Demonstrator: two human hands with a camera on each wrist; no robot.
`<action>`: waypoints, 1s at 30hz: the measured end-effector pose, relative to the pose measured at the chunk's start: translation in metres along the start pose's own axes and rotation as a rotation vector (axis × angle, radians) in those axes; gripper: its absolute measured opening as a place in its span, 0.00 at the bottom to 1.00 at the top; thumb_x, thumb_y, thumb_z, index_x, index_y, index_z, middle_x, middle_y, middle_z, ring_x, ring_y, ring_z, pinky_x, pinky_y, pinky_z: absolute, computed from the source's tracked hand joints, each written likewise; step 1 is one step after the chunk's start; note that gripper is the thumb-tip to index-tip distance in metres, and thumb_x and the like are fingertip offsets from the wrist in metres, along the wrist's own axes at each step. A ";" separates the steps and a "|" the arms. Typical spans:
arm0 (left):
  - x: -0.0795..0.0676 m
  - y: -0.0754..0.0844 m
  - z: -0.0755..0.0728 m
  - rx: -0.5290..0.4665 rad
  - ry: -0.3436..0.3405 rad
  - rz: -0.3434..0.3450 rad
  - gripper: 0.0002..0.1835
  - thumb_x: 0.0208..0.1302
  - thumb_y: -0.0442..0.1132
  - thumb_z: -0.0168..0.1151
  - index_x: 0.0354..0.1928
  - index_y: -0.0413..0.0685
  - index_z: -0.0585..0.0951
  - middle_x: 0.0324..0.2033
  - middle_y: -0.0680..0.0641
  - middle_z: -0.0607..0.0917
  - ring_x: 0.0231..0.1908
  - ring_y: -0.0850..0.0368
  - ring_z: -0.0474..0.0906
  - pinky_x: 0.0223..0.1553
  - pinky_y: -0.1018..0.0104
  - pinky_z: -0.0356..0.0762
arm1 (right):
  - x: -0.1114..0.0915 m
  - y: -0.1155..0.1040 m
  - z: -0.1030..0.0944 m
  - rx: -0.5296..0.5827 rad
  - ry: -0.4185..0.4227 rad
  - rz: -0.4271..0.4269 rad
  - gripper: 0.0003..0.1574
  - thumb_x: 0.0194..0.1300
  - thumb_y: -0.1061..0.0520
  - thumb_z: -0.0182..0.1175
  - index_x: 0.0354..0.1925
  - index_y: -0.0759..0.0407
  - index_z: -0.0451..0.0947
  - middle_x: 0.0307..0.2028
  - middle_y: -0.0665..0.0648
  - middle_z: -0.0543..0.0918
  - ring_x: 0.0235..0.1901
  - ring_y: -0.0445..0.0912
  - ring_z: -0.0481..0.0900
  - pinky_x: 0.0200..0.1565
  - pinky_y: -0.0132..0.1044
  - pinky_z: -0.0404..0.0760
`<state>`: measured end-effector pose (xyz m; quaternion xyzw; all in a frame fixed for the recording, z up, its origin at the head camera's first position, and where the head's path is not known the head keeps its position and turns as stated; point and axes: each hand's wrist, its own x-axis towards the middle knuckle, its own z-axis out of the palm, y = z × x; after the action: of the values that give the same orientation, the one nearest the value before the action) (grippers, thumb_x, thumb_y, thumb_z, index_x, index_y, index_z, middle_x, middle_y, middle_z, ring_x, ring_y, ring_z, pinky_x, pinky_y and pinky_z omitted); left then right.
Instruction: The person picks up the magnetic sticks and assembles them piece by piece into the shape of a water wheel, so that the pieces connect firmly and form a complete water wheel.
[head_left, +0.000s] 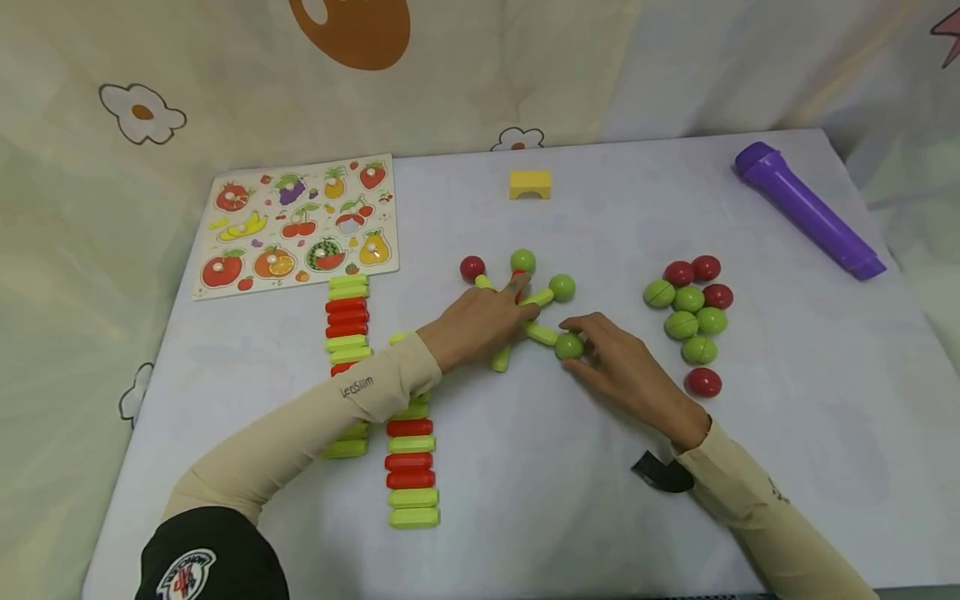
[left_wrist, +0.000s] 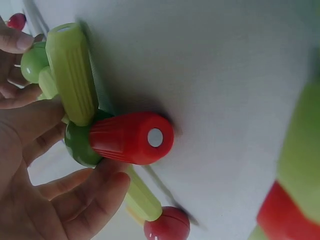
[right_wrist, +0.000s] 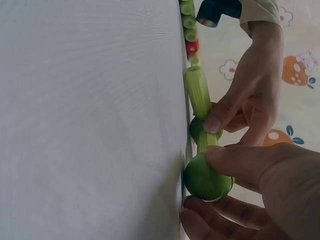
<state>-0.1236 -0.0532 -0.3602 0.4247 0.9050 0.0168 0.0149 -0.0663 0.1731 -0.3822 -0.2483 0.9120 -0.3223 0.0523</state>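
Observation:
Magnetic rods and balls form a star-like shape in the middle of the table. My left hand (head_left: 480,325) holds it at its centre, thumb and fingers around a dark green ball (left_wrist: 80,145) hidden in the head view. From that ball stick out a red rod (left_wrist: 125,137) with a silver magnet end and light green rods (left_wrist: 75,75). My right hand (head_left: 630,371) pinches a green ball (head_left: 569,347) at the end of one light green rod (head_left: 540,333). Other tips carry a red ball (head_left: 472,267) and two green balls (head_left: 522,261).
Red and green balls (head_left: 701,350) lie grouped at right. Two columns of rods (head_left: 411,462) stand left, partly under the left sleeve. Farther back are a fruit puzzle board (head_left: 262,225), a yellow block (head_left: 530,184) and a purple tube (head_left: 810,208). Something black (head_left: 662,473) lies by the right sleeve.

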 end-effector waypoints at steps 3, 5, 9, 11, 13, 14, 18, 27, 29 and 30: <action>0.001 0.000 0.001 -0.005 0.006 0.013 0.08 0.64 0.40 0.61 0.44 0.50 0.80 0.61 0.36 0.74 0.15 0.56 0.69 0.20 0.68 0.72 | 0.000 0.001 0.000 -0.005 -0.002 0.004 0.31 0.59 0.60 0.68 0.59 0.58 0.70 0.47 0.53 0.77 0.39 0.45 0.77 0.40 0.40 0.80; 0.001 -0.001 0.000 -0.025 -0.009 0.013 0.09 0.65 0.41 0.60 0.45 0.50 0.80 0.61 0.36 0.73 0.16 0.57 0.70 0.20 0.68 0.72 | 0.000 0.002 -0.001 -0.016 0.001 0.005 0.31 0.59 0.60 0.68 0.60 0.57 0.69 0.47 0.53 0.76 0.39 0.45 0.77 0.40 0.41 0.80; -0.001 -0.005 -0.008 -0.117 -0.057 -0.024 0.13 0.66 0.43 0.59 0.52 0.53 0.79 0.64 0.37 0.70 0.18 0.57 0.73 0.23 0.70 0.72 | 0.000 0.006 -0.002 -0.068 0.039 0.005 0.31 0.59 0.60 0.67 0.60 0.58 0.70 0.48 0.54 0.76 0.39 0.45 0.77 0.41 0.42 0.80; -0.003 -0.008 -0.014 -0.149 -0.068 -0.058 0.16 0.66 0.43 0.59 0.55 0.54 0.77 0.64 0.37 0.71 0.21 0.57 0.76 0.24 0.69 0.75 | 0.000 0.008 -0.004 -0.114 0.066 0.001 0.30 0.60 0.60 0.67 0.59 0.58 0.70 0.49 0.55 0.76 0.39 0.46 0.77 0.39 0.42 0.80; -0.006 -0.013 -0.019 -0.173 -0.063 -0.093 0.17 0.66 0.43 0.59 0.56 0.53 0.76 0.61 0.37 0.72 0.22 0.56 0.77 0.24 0.67 0.76 | 0.000 0.009 -0.008 -0.161 0.081 0.004 0.29 0.60 0.59 0.66 0.59 0.58 0.71 0.48 0.56 0.76 0.37 0.46 0.77 0.36 0.42 0.80; -0.008 -0.015 -0.022 -0.173 -0.061 -0.107 0.17 0.66 0.43 0.60 0.56 0.52 0.76 0.57 0.38 0.74 0.23 0.56 0.77 0.24 0.66 0.76 | -0.001 0.008 -0.012 -0.182 0.078 0.011 0.28 0.60 0.58 0.66 0.58 0.58 0.71 0.48 0.57 0.76 0.37 0.47 0.78 0.35 0.42 0.80; -0.015 -0.020 -0.025 -0.190 -0.094 -0.158 0.12 0.65 0.42 0.61 0.48 0.48 0.77 0.39 0.46 0.78 0.23 0.56 0.73 0.24 0.67 0.74 | -0.012 0.002 -0.040 -0.291 -0.026 0.131 0.25 0.61 0.51 0.66 0.53 0.59 0.75 0.44 0.60 0.78 0.33 0.49 0.78 0.29 0.44 0.79; -0.026 -0.025 -0.015 -0.262 -0.337 -0.222 0.12 0.62 0.49 0.64 0.33 0.48 0.79 0.20 0.51 0.74 0.23 0.56 0.70 0.26 0.67 0.66 | -0.054 0.008 -0.089 -0.413 -0.246 0.484 0.29 0.54 0.42 0.69 0.41 0.61 0.71 0.25 0.54 0.73 0.20 0.47 0.70 0.18 0.39 0.65; -0.028 -0.025 -0.011 -0.275 -0.346 -0.226 0.12 0.62 0.49 0.65 0.32 0.47 0.79 0.19 0.51 0.74 0.24 0.56 0.71 0.27 0.67 0.66 | -0.059 0.011 -0.087 -0.394 -0.258 0.492 0.28 0.54 0.44 0.69 0.42 0.61 0.71 0.25 0.53 0.72 0.21 0.46 0.69 0.19 0.38 0.64; -0.028 -0.025 -0.010 -0.281 -0.350 -0.225 0.12 0.62 0.49 0.64 0.32 0.47 0.80 0.19 0.51 0.74 0.24 0.56 0.71 0.27 0.67 0.66 | -0.062 0.013 -0.085 -0.384 -0.263 0.489 0.27 0.54 0.46 0.69 0.43 0.61 0.70 0.25 0.53 0.72 0.22 0.47 0.68 0.20 0.38 0.64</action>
<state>-0.1256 -0.0909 -0.3506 0.3117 0.9189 0.0671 0.2322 -0.0396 0.2593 -0.3268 -0.0668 0.9741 -0.0875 0.1975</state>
